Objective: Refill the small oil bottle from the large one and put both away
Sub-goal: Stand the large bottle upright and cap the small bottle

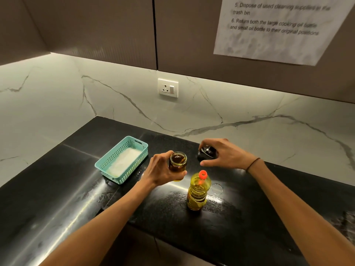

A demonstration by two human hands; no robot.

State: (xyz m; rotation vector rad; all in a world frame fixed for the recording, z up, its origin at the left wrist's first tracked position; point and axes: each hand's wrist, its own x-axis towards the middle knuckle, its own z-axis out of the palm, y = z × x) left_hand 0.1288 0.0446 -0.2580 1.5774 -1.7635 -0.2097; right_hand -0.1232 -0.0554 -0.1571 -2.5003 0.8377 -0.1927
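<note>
Gripping the uncapped small oil bottle [177, 163] just above the black counter [57, 208], left hand [163, 169] wraps its body. Right hand [226, 154] grasps the dark cap [207, 153]. Large oil bottle [197, 191], red-capped, stands just beside.

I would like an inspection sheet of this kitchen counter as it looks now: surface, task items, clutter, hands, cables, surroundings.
Surface: black counter, glossy, with smeared streaks near the bottles.
Job's things: small oil bottle open, no lid on it; large oil bottle upright, red cap on.
Clutter: teal basket with white cloth inside; a clear round thing lies beside the large bottle.
Grippers: left hand grips the small bottle; right hand holds a black lid just above the counter.
Cables: nothing seen.
Surroundings: marble backsplash, wall socket, instruction sheet on the cabinet.
</note>
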